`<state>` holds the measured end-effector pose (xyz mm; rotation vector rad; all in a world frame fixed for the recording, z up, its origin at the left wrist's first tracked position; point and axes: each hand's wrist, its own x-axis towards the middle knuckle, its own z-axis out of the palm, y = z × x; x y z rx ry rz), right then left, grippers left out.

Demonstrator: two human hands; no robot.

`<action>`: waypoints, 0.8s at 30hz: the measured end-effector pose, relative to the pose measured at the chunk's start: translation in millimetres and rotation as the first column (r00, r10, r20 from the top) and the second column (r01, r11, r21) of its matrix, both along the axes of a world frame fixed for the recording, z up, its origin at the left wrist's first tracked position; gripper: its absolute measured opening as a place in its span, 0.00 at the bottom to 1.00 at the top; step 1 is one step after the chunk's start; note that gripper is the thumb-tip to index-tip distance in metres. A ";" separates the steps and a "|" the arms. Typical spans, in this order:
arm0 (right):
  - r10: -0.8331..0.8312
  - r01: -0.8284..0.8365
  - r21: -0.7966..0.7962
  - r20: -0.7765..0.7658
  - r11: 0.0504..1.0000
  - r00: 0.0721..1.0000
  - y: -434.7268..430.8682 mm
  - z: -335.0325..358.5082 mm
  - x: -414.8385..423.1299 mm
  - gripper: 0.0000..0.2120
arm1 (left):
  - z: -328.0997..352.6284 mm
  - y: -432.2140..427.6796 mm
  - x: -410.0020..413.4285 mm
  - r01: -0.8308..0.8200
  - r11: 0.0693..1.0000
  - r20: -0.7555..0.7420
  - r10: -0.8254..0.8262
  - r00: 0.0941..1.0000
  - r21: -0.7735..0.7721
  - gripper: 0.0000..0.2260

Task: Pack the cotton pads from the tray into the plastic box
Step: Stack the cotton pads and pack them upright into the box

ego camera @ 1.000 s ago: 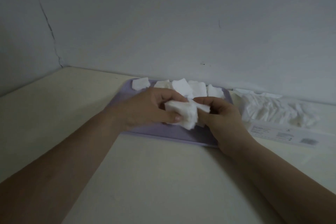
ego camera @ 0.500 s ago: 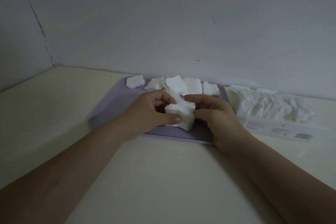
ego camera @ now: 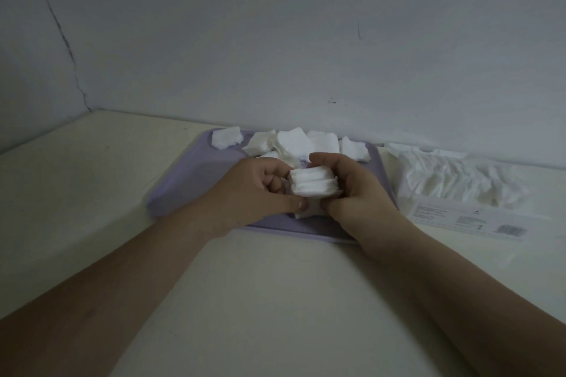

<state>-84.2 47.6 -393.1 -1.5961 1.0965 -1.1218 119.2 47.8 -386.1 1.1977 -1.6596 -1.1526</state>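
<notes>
I hold a stack of cotton pads [ego camera: 312,184] between my left hand [ego camera: 257,190] and right hand [ego camera: 352,190], fingers curled round it, above the lilac tray [ego camera: 190,184] on the desk [ego camera: 92,193].

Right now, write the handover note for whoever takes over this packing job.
Left hand and right hand both grip one stack of cotton pads between them, over the tray.
Loose pads lie along the tray's far edge.
Plastic box sits right of the tray; white material shows inside.
Done: a stack gathered. Left: put it in the box, then the loose pads.
</notes>
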 end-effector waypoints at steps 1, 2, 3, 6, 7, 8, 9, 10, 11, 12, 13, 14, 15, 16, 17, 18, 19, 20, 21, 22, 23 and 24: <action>0.012 -0.012 0.017 0.006 1.000 1.000 0.3 1.3 0.2 0.35 | -0.7 -0.8 0.5 0.001 1.000 -0.002 -0.001 1.000 0.009 0.22; 0.030 -0.031 0.034 0.021 0.999 0.999 1.0 2.6 0.2 0.36 | 0.3 -0.5 0.1 0.015 1.000 0.001 -0.015 1.000 0.016 0.22; 0.050 -0.052 0.053 0.043 0.997 0.998 1.4 3.5 0.3 0.37 | 1.1 -0.2 -0.2 0.025 0.999 0.007 -0.025 1.000 0.021 0.22; 0.098 -0.107 0.085 0.102 0.991 0.990 1.9 4.3 1.8 0.39 | 3.8 1.4 -2.7 0.048 0.999 0.034 -0.049 0.998 0.012 0.22; 0.110 -0.121 0.090 0.114 0.989 0.987 2.0 4.3 2.4 0.40 | 3.8 1.7 -4.4 0.048 0.999 0.042 -0.048 0.998 0.005 0.22; 0.129 -0.140 0.092 0.122 0.986 0.984 2.6 5.2 3.2 0.41 | 3.5 2.3 -6.8 0.044 0.999 0.052 -0.044 0.998 -0.009 0.22; 0.148 -0.162 0.097 0.137 0.982 0.979 2.7 5.0 3.7 0.42 | 2.2 2.4 -9.3 0.033 0.999 0.069 -0.031 0.997 -0.027 0.21; 0.166 -0.185 0.108 0.162 0.977 0.973 2.6 5.1 4.0 0.42 | 1.5 3.0 -11.7 0.021 0.999 0.094 -0.016 0.995 -0.048 0.21; 0.174 -0.204 0.132 0.209 0.970 0.962 2.3 5.4 3.4 0.41 | 0.2 2.8 -13.5 0.009 0.998 0.116 -0.001 0.993 -0.067 0.20; 0.169 -0.218 0.162 0.272 0.962 0.947 2.0 5.6 3.0 0.38 | -0.7 2.7 -14.9 0.004 0.997 0.126 0.006 0.992 -0.082 0.20; 0.152 -0.221 0.185 0.328 0.958 0.932 1.6 5.7 3.1 0.33 | -1.6 2.9 -15.8 -0.001 0.996 0.130 0.012 0.991 -0.091 0.19; 0.122 -0.199 0.197 0.348 0.960 0.930 1.5 6.4 3.4 0.27 | -1.3 4.0 -16.7 0.004 0.996 0.133 0.009 0.991 -0.094 0.19; 0.084 -0.158 0.201 0.335 0.967 0.939 0.8 6.3 4.1 0.22 | -0.7 4.8 -17.3 0.009 0.996 0.134 0.003 0.991 -0.093 0.20; 0.048 -0.115 0.201 0.310 0.973 0.949 0.1 6.1 5.2 0.18 | 0.2 6.0 -17.6 0.015 0.996 0.129 -0.003 0.992 -0.086 0.21; 0.013 -0.073 0.198 0.288 0.977 0.958 -1.6 4.5 6.3 0.17 | 1.0 6.2 -17.5 0.018 0.997 0.117 -0.009 0.993 -0.076 0.22; -0.014 -0.040 0.194 0.268 0.980 0.963 -1.7 4.2 7.6 0.16 | 0.9 5.3 -16.8 0.019 0.998 0.100 -0.013 0.995 -0.060 0.23; -0.035 -0.011 0.188 0.240 0.982 0.970 -1.7 3.8 8.9 0.15 | 0.3 4.1 -15.7 0.017 0.999 0.084 -0.013 0.996 -0.044 0.24; -0.049 0.012 0.179 0.204 0.984 0.978 -1.9 3.2 9.7 0.15 | -0.4 2.9 -14.9 0.009 0.999 0.077 -0.006 0.997 -0.036 0.24; -0.052 0.022 0.170 0.176 0.985 0.983 -1.8 3.3 10.4 0.15 | -1.6 1.4 -14.2 -0.006 0.999 0.082 0.009 0.997 -0.034 0.22; -0.046 0.018 0.170 0.167 0.985 0.985 -0.9 4.1 10.7 0.15 | -2.5 0.7 -14.2 -0.017 0.999 0.094 0.021 0.995 -0.040 0.20; -0.037 0.001 0.187 0.188 0.982 0.982 -0.3 4.8 10.6 0.14 | -2.6 0.8 -14.1 -0.028 0.998 0.105 0.034 0.994 -0.054 0.18; -0.016 -0.027 0.198 0.214 0.980 0.977 0.2 5.1 10.2 0.15 | -1.9 1.2 -14.2 -0.040 0.997 0.108 0.048 0.993 -0.070 0.16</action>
